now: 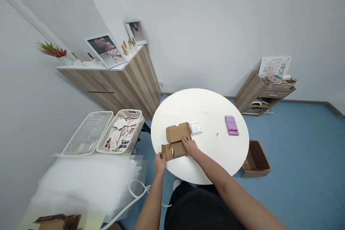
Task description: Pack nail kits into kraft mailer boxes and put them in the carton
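A brown cardboard mailer box (178, 133) lies unfolded on the near left part of the round white table (207, 106), its lid panel spread away from me. My left hand (160, 162) pinches the box's near left corner at the table edge. My right hand (189, 146) is closed at the right side of the box, fingers on the side flap by the fold. Just beyond it, a small white square tray or packet (196, 128) lies next to the lid panel. A pixelated purple packet (231, 125) lies at the table's right.
At left, a white basket (142, 122) holds sachets and cards, beside another basket (67, 148) with clear plastic. A stack of translucent sheets (88, 179) and a white cable (134, 201) are nearer. An open carton (256, 158) stands on the floor at right.
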`<state>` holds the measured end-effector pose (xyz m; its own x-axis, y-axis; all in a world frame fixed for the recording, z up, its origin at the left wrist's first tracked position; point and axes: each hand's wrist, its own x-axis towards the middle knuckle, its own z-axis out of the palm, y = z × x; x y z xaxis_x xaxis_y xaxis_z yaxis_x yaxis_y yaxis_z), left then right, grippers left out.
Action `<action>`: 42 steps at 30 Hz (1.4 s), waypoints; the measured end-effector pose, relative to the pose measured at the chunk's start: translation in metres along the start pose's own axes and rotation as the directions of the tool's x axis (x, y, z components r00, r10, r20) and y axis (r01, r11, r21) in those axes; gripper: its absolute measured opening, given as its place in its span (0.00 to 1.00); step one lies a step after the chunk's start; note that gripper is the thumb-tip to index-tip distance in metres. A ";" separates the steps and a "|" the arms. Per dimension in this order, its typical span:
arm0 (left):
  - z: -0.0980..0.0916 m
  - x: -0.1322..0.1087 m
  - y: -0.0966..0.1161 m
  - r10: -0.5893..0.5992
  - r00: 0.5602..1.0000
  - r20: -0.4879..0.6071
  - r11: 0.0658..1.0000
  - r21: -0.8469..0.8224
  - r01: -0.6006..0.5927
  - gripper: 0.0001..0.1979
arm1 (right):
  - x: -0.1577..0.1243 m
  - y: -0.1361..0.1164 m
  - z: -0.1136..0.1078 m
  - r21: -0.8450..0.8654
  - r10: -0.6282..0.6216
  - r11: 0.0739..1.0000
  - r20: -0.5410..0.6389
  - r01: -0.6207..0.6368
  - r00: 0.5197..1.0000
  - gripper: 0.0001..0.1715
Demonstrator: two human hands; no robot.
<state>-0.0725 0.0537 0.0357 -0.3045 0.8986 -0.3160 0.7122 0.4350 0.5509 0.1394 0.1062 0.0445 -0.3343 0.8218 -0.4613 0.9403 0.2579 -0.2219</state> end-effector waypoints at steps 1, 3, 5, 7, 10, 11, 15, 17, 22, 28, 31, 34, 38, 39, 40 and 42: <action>-0.001 0.000 0.003 0.004 1.000 0.013 1.000 -0.014 -0.003 0.08 | 0.000 0.000 0.000 -0.008 0.001 1.000 0.000 -0.001 1.000 0.72; -0.002 0.000 0.014 0.027 0.998 0.050 0.998 -0.055 -0.024 0.08 | 0.001 0.000 0.001 -0.026 0.005 1.000 -0.002 -0.005 1.000 0.73; -0.002 0.000 0.027 0.055 0.995 0.086 0.996 -0.081 -0.048 0.07 | 0.002 0.000 0.003 -0.031 0.003 1.000 -0.015 -0.004 1.000 0.73; -0.002 -0.001 0.040 0.065 0.992 0.112 0.996 -0.061 -0.058 0.06 | 0.003 0.000 0.004 -0.023 0.006 1.000 -0.030 -0.007 1.000 0.72; -0.001 -0.005 0.057 0.055 0.991 0.122 0.998 0.035 -0.060 0.05 | 0.002 0.000 0.004 -0.027 0.012 1.000 -0.036 -0.013 0.999 0.71; 0.000 -0.006 0.061 0.057 0.991 0.124 0.996 0.062 -0.065 0.06 | 0.002 0.000 0.004 -0.034 0.012 0.999 -0.037 -0.013 0.999 0.71; 0.002 -0.008 0.071 0.080 0.988 0.133 0.983 0.151 -0.100 0.11 | 0.000 0.000 0.002 -0.040 0.002 0.999 -0.035 -0.004 0.999 0.70; 0.002 -0.003 0.073 0.064 0.986 0.154 0.978 0.188 -0.093 0.11 | 0.000 -0.001 0.002 -0.038 0.001 0.999 -0.033 -0.002 0.999 0.70; 0.000 0.016 0.067 0.012 0.970 0.242 0.982 0.181 -0.057 0.12 | 0.000 0.000 0.004 -0.044 -0.002 0.999 -0.047 0.000 0.999 0.68; 0.007 0.023 0.054 -0.007 0.973 0.232 0.985 0.170 -0.033 0.08 | -0.001 0.000 0.004 -0.057 0.000 0.998 -0.046 -0.003 0.999 0.68; 0.012 0.025 0.054 -0.020 0.981 0.191 0.982 0.188 -0.016 0.09 | -0.001 0.000 0.004 -0.052 0.002 0.999 -0.032 -0.004 0.999 0.69; 0.014 0.029 0.056 -0.033 0.985 0.167 0.977 0.215 -0.003 0.12 | -0.001 0.001 0.004 -0.046 -0.004 0.999 -0.036 0.002 0.999 0.70; 0.016 0.035 0.059 -0.034 0.987 0.159 0.965 0.261 -0.009 0.10 | -0.003 0.001 0.003 -0.084 -0.009 0.996 -0.036 0.006 0.999 0.69; 0.016 0.035 0.059 -0.031 0.987 0.160 0.962 0.273 -0.014 0.10 | -0.003 0.000 0.003 -0.089 -0.008 0.996 -0.038 0.005 0.999 0.68; 0.017 0.036 0.060 -0.025 0.987 0.161 0.959 0.284 -0.022 0.09 | -0.003 0.000 0.002 -0.089 -0.009 0.996 -0.041 0.006 0.999 0.68; 0.018 0.035 0.061 -0.008 0.987 0.160 0.951 0.306 -0.042 0.06 | -0.004 0.000 0.001 -0.081 -0.010 0.997 -0.041 0.007 0.999 0.69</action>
<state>-0.0280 0.1106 0.0447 -0.2047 0.8744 -0.4400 0.8838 0.3583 0.3008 0.1405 0.1023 0.0452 -0.3409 0.8393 -0.4236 0.9401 0.3036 -0.1552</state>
